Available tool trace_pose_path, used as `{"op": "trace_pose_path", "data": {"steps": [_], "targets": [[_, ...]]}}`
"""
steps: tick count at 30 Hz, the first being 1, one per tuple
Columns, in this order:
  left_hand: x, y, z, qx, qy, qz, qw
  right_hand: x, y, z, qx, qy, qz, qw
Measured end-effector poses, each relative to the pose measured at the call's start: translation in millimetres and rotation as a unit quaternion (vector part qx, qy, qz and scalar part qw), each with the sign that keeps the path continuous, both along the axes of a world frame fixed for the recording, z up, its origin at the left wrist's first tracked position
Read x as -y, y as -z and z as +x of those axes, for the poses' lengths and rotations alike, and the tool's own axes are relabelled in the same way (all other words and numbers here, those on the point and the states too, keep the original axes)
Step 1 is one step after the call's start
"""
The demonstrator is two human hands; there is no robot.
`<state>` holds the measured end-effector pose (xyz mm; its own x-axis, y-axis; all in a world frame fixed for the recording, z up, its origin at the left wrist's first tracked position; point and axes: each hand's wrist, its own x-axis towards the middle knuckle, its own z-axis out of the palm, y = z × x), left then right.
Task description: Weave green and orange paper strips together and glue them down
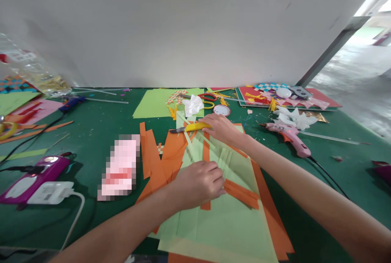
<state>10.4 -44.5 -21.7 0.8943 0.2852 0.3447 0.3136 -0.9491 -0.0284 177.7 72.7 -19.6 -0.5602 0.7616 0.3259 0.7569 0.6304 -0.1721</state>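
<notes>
My right hand (222, 128) reaches across the sheets with its fingers closed around the rear end of a yellow utility knife (194, 127), whose dark tip points left. Nearer to me, my left hand (201, 180) is closed, fingers curled down. An orange paper strip (242, 193) runs out to the right from its fingertips, which are partly hidden. Under both hands lies light green paper (220, 230), over larger orange paper (271, 218). Another orange strip (206, 204) passes upright beneath my left hand. More orange strips (152, 153) are piled at its left.
A pink glue gun (288, 136) lies at right with its cord trailing forward. Left are a purple power strip (36, 179) with a white charger and a pixelated pink object (120, 167). Scissors (207, 101), crumpled tissue (193, 105) and a roll of tape (221, 110) sit behind.
</notes>
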Motion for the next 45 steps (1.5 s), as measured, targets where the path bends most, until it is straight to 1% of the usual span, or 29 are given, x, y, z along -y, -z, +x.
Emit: {"op": "trace_pose_path", "data": {"steps": [3, 5, 7, 9, 11, 13, 15, 17, 20, 24, 28, 34, 38, 41, 45], "targets": [[0, -0.1, 1, -0.001, -0.005, 0.009, 1.000, 10, -11.7, 8, -0.014, 0.014, 0.012, 1.000], [1, 0.2, 1, -0.009, -0.007, 0.022, 1.000, 25, -20.7, 18, -0.025, 0.027, 0.020, 0.999], [1, 0.9, 1, -0.016, -0.013, 0.034, 0.999, 47, -27.2, 29, -0.042, 0.023, 0.012, 0.999], [2, 2.1, 2, -0.014, -0.024, 0.033, 0.999, 76, -29.4, 40, -0.050, 0.002, -0.008, 0.999], [4, 3.4, 2, -0.009, -0.034, 0.028, 0.999, 107, -27.1, 50, -0.046, -0.034, -0.034, 0.998], [5, 4.3, 3, -0.007, -0.039, 0.027, 0.999, 135, -21.0, 58, -0.033, -0.053, -0.057, 0.996], [6, 4.7, 4, -0.006, -0.039, 0.025, 0.999, 156, -12.7, 63, -0.025, -0.055, -0.069, 0.996], [5, 4.6, 4, -0.005, -0.034, 0.022, 0.999, 170, -4.4, 66, -0.020, -0.038, -0.049, 0.998], [4, 3.3, 4, -0.004, -0.018, 0.031, 0.999, 178, 3.7, 66, -0.015, -0.029, -0.024, 0.999], [3, 0.0, 5, -0.001, -0.007, 0.044, 0.999, 180, 4.4, 62, -0.029, -0.029, 0.020, 0.999], [4, -0.6, 7, 0.008, -0.017, 0.046, 0.999, 183, 4.8, 63, -0.033, -0.020, 0.044, 0.998], [6, 0.4, 11, 0.015, -0.040, 0.045, 0.998, 194, 12.0, 70, -0.027, 0.020, 0.073, 0.997], [6, -0.9, 13, 0.022, -0.039, 0.071, 0.996, 198, 12.7, 71, -0.016, 0.024, 0.110, 0.993], [5, -0.6, 12, 0.021, -0.031, 0.092, 0.995, 198, 12.0, 71, -0.009, 0.025, 0.116, 0.993], [3, 0.9, 10, 0.018, -0.025, 0.091, 0.995, 197, 11.8, 71, -0.010, 0.027, 0.104, 0.994]]}}
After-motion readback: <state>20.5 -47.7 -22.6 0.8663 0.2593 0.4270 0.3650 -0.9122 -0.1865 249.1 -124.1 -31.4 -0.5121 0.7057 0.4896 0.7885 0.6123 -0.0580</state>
